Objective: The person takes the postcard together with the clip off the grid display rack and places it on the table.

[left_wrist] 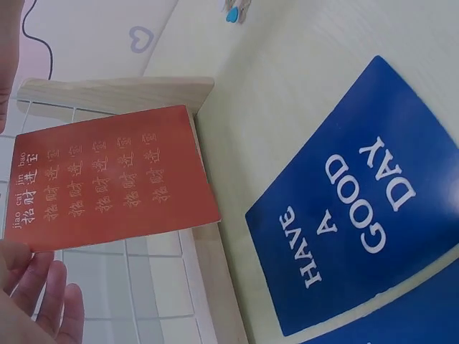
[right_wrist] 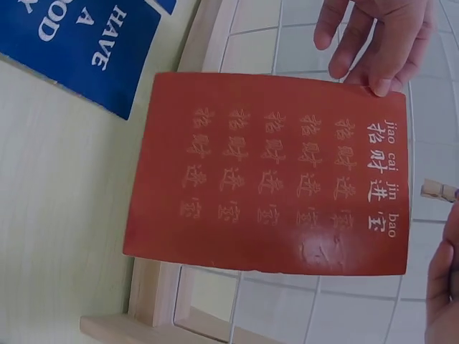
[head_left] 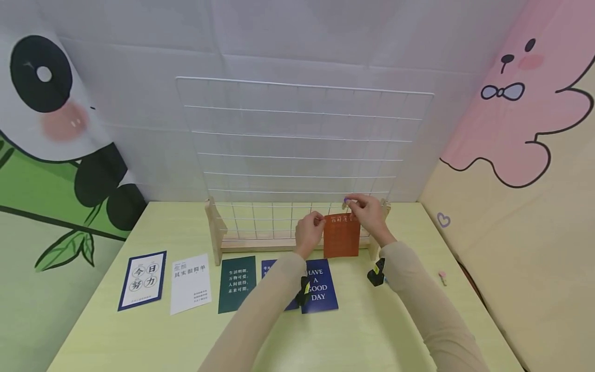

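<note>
A red card [head_left: 341, 236] printed with white characters hangs upright in front of the wire grid [head_left: 274, 217]. My left hand [head_left: 309, 233] pinches its upper left corner between thumb and forefinger, also plain in the right wrist view. Just above the card's upper right part, my right hand [head_left: 369, 214] holds a small wooden clothespin [right_wrist: 439, 190] with a bit of purple on it. A gap separates the clothespin from the card's top edge in the right wrist view. Only part of the right hand's fingers [right_wrist: 443, 276] shows there.
A wooden base [head_left: 216, 232] supports the grid. On the table lie a blue-bordered card [head_left: 142, 281], a white card [head_left: 190, 284], a green card [head_left: 237, 285] and a blue card [head_left: 321, 302]; another blue one is partly behind my left sleeve. A pink-topped clip [head_left: 442, 278] lies at right.
</note>
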Tool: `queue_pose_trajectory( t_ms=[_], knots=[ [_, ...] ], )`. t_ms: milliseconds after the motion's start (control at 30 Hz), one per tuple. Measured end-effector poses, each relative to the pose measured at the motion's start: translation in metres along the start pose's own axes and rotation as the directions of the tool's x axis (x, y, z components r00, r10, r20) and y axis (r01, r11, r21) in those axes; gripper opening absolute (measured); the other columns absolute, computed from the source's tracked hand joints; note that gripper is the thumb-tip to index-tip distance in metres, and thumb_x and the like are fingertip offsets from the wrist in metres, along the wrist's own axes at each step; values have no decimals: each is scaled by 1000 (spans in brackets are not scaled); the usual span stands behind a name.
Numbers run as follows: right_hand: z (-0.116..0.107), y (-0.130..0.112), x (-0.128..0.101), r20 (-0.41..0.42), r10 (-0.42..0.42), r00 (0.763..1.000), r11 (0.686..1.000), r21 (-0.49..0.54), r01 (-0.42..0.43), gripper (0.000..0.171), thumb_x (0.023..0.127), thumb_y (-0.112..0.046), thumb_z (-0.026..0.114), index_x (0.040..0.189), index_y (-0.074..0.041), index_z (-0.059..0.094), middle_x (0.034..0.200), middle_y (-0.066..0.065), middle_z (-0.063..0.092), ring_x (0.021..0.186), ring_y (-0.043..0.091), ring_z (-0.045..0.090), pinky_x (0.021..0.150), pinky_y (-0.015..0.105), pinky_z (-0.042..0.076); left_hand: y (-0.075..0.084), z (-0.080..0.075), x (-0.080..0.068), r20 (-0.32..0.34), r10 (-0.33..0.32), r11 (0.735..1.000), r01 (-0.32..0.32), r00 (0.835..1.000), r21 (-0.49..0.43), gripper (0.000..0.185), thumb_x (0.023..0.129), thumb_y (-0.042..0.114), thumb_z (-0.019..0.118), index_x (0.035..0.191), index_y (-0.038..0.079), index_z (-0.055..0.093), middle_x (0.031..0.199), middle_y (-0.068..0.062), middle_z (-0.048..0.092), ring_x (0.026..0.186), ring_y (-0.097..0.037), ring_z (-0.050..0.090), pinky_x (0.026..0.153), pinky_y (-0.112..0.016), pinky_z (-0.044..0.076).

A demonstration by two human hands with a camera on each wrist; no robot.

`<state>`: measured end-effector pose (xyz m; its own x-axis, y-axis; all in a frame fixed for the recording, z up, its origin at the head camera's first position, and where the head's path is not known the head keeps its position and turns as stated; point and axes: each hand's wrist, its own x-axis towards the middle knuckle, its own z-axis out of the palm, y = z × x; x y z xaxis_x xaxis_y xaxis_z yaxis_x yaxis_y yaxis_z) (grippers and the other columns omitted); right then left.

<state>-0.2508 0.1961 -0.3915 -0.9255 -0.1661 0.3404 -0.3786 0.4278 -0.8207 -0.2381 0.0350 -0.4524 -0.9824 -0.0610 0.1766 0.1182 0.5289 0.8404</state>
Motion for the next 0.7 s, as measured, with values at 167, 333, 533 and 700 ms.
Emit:
queue_pose_trajectory(
  t_ms=[167, 333, 533, 700],
  knots=[
    [-9, 2, -5, 54, -28, 998, 999, -20, 29, 24, 88, -6, 53, 106, 8, 59, 63, 23, 54, 54, 36, 50, 39, 18, 33, -4, 2, -7, 42, -28, 997, 30, 999, -68, 10, 87, 17, 57, 88, 8, 61, 73, 1, 56, 63, -13, 51, 54, -24, 42],
    [-16, 22, -4, 77, 17, 997, 999, -36, -15, 25, 88, -12, 55, 107, 4, 60, 63, 24, 55, 57, 42, 52, 48, 34, 47, -5, 4, -13, 81, -72, 990, 81, 994, -114, 11, 86, 17, 58, 87, 7, 62, 72, 0, 56, 64, -14, 51, 54, -25, 42],
    [-30, 36, -11, 124, 63, 990, 996, -69, -55, 25, 88, -11, 55, 107, 4, 60, 62, 19, 54, 54, 29, 51, 47, 30, 45, -9, 8, -23, 119, -101, 982, 118, 988, -145, 11, 85, 13, 58, 87, 3, 63, 71, -1, 56, 65, -15, 52, 55, -25, 43],
    [-43, 47, -16, 230, 107, 967, 994, -33, -102, 26, 88, -10, 54, 106, 9, 58, 62, 17, 54, 52, 15, 48, 50, 30, 48, -14, 12, -31, 157, -139, 971, 165, 978, -170, 11, 85, 10, 58, 88, 1, 63, 73, -3, 60, 68, -16, 56, 60, -28, 47]
  ],
)
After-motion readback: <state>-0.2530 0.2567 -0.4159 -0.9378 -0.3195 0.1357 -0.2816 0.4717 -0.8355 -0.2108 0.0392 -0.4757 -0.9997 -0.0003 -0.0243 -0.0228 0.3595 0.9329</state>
